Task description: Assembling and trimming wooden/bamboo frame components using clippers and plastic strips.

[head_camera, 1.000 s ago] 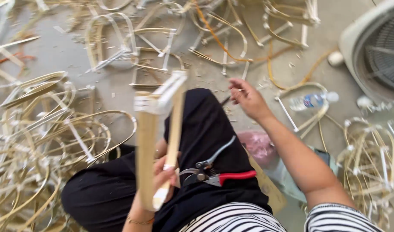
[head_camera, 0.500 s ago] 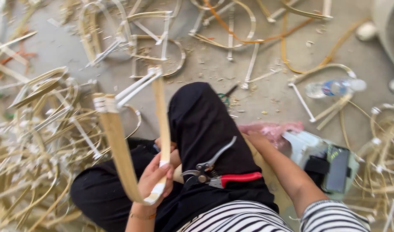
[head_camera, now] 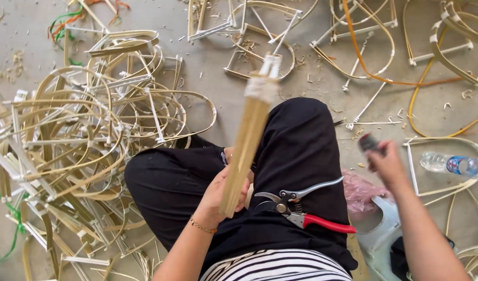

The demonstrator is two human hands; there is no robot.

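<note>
Sitting cross-legged on a concrete floor [head_camera: 218,67], a person seen from the head camera grips a bundle of bamboo strips [head_camera: 248,140] at centre frame; the left hand [head_camera: 221,198] has its fingers wrapped tight round the bundle's lower end, holding it tilted up and away, its taped top reaching the upper middle of the frame; the right hand [head_camera: 387,164], at right of centre and blurred, is raised above the floor with its fingers closed on a small dark object [head_camera: 368,142] too blurred to identify; red-handled pruning shears [head_camera: 301,208] lie on the black trousers [head_camera: 286,156] in the lap, just beside the left hand; a heap of bent bamboo frames [head_camera: 77,135] fills the left of the frame; a plastic water bottle [head_camera: 455,165] lies at the right edge; a pink plastic bag [head_camera: 360,191] sits beneath the right forearm.
</note>
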